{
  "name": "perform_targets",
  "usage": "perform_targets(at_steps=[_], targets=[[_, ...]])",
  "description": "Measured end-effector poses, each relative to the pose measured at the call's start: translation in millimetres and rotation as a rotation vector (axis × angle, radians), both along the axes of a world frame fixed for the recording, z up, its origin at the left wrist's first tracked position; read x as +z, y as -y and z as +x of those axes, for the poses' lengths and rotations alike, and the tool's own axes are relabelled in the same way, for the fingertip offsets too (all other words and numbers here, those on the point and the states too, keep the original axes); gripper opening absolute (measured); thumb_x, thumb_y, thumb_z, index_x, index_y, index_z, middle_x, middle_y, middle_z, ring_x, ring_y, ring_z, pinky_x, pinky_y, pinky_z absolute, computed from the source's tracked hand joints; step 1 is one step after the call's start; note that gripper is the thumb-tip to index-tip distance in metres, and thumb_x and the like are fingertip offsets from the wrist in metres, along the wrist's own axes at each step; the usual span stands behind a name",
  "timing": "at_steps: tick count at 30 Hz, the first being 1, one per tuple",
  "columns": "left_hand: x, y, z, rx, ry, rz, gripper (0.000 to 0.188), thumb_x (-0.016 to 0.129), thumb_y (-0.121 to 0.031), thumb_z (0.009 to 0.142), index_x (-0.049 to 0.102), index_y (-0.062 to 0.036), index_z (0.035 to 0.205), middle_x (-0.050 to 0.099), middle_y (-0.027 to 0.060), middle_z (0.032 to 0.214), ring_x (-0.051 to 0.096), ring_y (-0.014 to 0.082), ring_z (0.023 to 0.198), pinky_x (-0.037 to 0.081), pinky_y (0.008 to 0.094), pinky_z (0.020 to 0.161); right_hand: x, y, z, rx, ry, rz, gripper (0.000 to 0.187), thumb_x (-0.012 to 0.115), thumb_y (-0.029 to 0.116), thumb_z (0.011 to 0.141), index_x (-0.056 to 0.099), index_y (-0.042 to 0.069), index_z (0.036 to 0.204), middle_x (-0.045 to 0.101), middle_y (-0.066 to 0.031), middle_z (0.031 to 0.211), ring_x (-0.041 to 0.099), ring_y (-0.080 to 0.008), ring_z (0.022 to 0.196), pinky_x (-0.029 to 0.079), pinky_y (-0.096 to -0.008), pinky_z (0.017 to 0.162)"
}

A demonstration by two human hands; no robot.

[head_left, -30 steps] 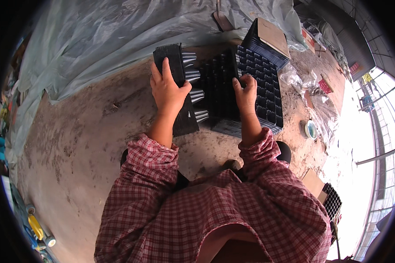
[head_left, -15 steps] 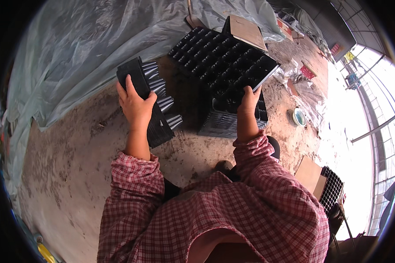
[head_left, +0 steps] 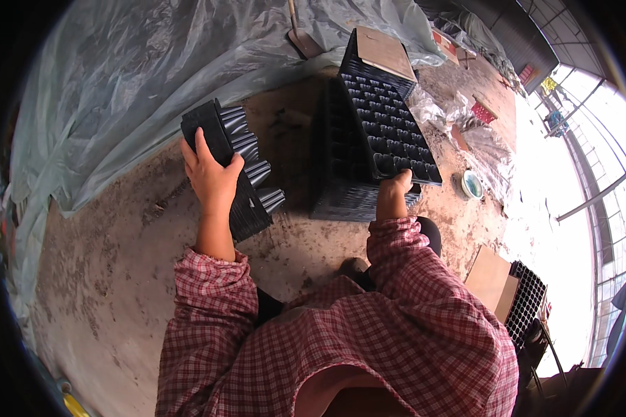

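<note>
My left hand grips a stack of nested black seedling trays turned on its side, thumb over the edge and fingers spread along the outer side. The cells of these trays point right. My right hand holds the near end of a single black seedling tray, thumb on top and the other fingers hidden beneath. That tray lies slanted, cells facing up, above a tall stack of black trays. Whether it touches the stack I cannot tell.
Behind stands another tray stack with a cardboard sheet on top. A shovel leans by the plastic sheeting. A small bowl sits at right; cardboard and a black lattice tray lie near my right side.
The tray in my right hand has swung clockwise, its far end moving right, uncovering more of the stack below. My right hand has come slightly nearer. My left hand keeps its hold.
</note>
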State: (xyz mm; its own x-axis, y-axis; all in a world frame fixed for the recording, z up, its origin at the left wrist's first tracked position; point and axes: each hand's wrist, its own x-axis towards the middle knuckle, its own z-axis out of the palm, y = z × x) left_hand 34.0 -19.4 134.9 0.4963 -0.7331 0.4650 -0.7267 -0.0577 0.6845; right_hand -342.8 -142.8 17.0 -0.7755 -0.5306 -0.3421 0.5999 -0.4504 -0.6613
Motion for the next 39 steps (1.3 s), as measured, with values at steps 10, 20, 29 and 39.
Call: perform_targets(at_steps=[10, 20, 29, 39], targets=[[-6.5, 5.7, 3.4, -0.009, 0.013, -0.057, 0.08, 0.068, -0.028, 0.067, 0.029, -0.0131, 0.135, 0.018, 0.0226, 0.141, 0.03, 0.0433, 0.123, 0.031, 0.0473, 0.1, -14.9, -30.0, 35.6, 0.329, -0.055, 0.268, 0.039, 0.055, 0.025, 0.081, 0.046, 0.012, 0.116, 0.047, -0.0069, 0.106, 0.049, -0.025, 0.101, 0.043, -0.0442, 0.082], [-5.1, -0.1, -0.2, -0.045, 0.002, -0.079, 0.085, 0.074, -0.034, 0.066, 0.029, -0.0119, 0.134, 0.021, 0.0212, 0.139, 0.032, 0.0434, 0.12, 0.034, 0.0475, 0.096, 64.6, -94.3, 193.2, 1.225, -0.829, -0.226, 0.025, 0.068, 0.014, 0.08, 0.06, 0.004, 0.102, 0.061, 0.0007, 0.089, 0.054, -0.0072, 0.084, 0.044, -0.0212, 0.076], [-8.7, -1.6, -2.3, -0.08, 0.022, -0.106, 0.085, 0.077, -0.03, 0.063, 0.032, -0.0104, 0.133, 0.022, 0.0216, 0.139, 0.034, 0.0428, 0.119, 0.034, 0.0451, 0.097, 90.9, -82.1, 229.2, 1.593, -0.472, -0.117, 0.018, 0.068, 0.014, 0.079, 0.065, 0.006, 0.095, 0.063, 0.0013, 0.087, 0.056, -0.0082, 0.081, 0.044, -0.0217, 0.074], [-7.5, -0.1, -9.0, -0.108, 0.017, -0.083, 0.085, 0.076, -0.028, 0.063, 0.031, -0.0117, 0.133, 0.022, 0.0239, 0.138, 0.033, 0.045, 0.119, 0.034, 0.0465, 0.096, 87.9, -75.5, 227.6, 1.297, -1.082, -0.266, 0.01, 0.067, 0.014, 0.075, 0.065, 0.006, 0.081, 0.063, -0.0025, 0.083, 0.058, -0.0167, 0.08, 0.046, -0.028, 0.073]])
